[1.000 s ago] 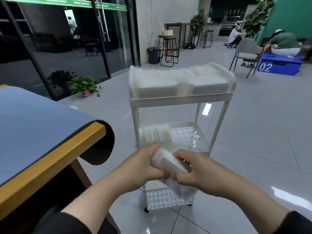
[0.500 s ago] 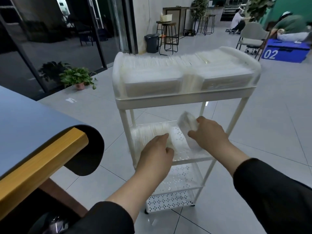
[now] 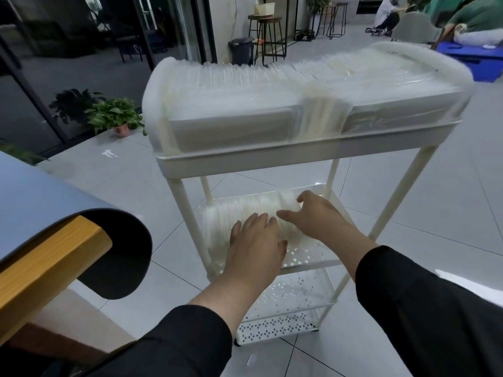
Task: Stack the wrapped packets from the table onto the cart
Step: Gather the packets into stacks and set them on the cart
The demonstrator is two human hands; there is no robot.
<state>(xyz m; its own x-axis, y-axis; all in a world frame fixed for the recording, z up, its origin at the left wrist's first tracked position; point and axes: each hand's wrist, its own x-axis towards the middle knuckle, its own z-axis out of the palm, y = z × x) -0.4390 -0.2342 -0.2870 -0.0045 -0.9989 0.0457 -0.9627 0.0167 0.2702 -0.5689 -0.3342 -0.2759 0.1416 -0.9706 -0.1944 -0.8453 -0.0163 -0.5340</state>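
Note:
A white three-tier cart (image 3: 299,156) stands in front of me. Its top tray is filled with rows of clear wrapped packets (image 3: 272,85). On the middle shelf a row of wrapped packets (image 3: 245,206) stands on edge. My left hand (image 3: 254,240) lies flat with straight fingers on the near part of that row. My right hand (image 3: 313,213) reaches in from the right, its spread fingers touching the right end of the row. Neither hand is curled round a packet.
The table (image 3: 40,240) with a blue mat and wooden edge sits at my left, close to the cart. The bottom perforated shelf (image 3: 280,322) is bare. A potted plant (image 3: 117,118), stools (image 3: 269,36), a bin (image 3: 241,51) and seated people lie beyond on the tiled floor.
Both hands carried a packet from in front of me down into the cart's middle shelf. The right hand let it go against the row, and both hands now rest open on the packets.

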